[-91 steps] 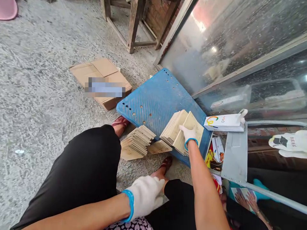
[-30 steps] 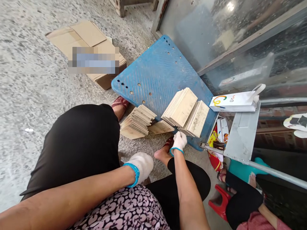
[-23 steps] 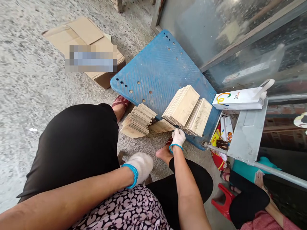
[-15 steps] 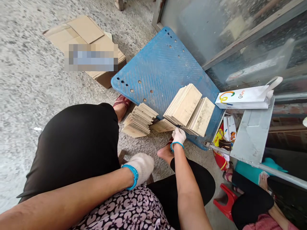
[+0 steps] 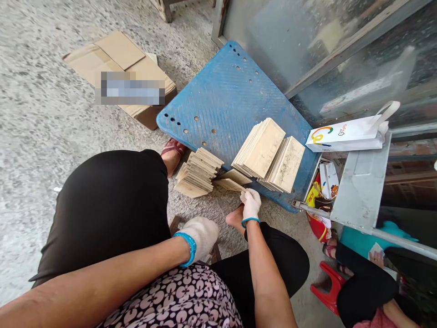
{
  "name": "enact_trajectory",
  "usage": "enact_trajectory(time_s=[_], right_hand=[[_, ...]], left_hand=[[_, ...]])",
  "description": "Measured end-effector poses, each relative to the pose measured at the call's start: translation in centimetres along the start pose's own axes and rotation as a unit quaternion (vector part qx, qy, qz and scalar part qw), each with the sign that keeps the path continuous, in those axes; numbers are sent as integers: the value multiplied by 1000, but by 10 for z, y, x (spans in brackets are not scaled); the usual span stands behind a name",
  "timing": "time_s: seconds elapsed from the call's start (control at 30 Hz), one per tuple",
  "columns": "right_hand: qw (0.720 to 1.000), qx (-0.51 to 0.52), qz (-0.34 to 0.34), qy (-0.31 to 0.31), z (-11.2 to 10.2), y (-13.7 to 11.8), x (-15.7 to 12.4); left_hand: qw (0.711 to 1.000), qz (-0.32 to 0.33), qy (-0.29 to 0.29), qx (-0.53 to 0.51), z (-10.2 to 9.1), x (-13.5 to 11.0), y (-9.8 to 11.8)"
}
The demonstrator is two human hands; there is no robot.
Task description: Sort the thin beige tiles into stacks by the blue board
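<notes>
Fanned stacks of thin tan wooden slats lie on a blue perforated plastic board (image 5: pixel 218 100). Two stacks (image 5: pixel 258 148) overlap at its right, and a third (image 5: pixel 198 175) leans against its lower edge. My right hand (image 5: pixel 251 205), in a white glove with a blue cuff, pinches the tip of a loose slat (image 5: pixel 230 184) lying between the stacks. My left hand (image 5: pixel 201 239), gloved the same way, rests balled on my black-clothed knee (image 5: pixel 102 214), holding nothing and well apart from the slats.
A cardboard box (image 5: pixel 136 75) with a blurred label lies on the concrete floor (image 5: pixel 44 114). To the right are a white paper bag (image 5: pixel 343 135), a grey metal panel (image 5: pixel 360 189) and a glass pane (image 5: pixel 307 45). A co-worker's black-clad leg (image 5: pixel 365 291) sits behind a red stool (image 5: pixel 326 287).
My right hand has moved from the top of the stacks down to the loose slat, whose end is now lifted in its fingers. My left hand has risen onto my knee.
</notes>
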State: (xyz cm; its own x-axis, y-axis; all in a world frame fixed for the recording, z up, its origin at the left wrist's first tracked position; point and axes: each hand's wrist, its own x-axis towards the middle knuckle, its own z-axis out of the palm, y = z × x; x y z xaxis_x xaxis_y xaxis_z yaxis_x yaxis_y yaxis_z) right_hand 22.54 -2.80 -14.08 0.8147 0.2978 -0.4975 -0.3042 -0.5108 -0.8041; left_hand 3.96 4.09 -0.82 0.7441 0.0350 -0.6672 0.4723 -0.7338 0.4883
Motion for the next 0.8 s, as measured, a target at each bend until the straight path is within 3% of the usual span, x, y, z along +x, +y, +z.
enact_trajectory(time_s=[0.17,0.4,0.53,0.63,0.8], right_hand=[[992,-102,-61,-31,-7,11,-4],[949,-253,-161,-95,-16,18,-12],[915,-318,-210,-134,-12,-5,-22],[895,-344,-236,-159,-18,-32,-29],[909,-287,-215,-214,-51,-87,-42]], left_hand=[[1000,18,-5,-13,0,1,-2],[1000,8,-5,-26,-13,0,0],[999,-10,-1,-43,-15,4,-7],[992,-58,64,-87,-17,7,-17],[966,-119,177,-146,-27,12,-35]])
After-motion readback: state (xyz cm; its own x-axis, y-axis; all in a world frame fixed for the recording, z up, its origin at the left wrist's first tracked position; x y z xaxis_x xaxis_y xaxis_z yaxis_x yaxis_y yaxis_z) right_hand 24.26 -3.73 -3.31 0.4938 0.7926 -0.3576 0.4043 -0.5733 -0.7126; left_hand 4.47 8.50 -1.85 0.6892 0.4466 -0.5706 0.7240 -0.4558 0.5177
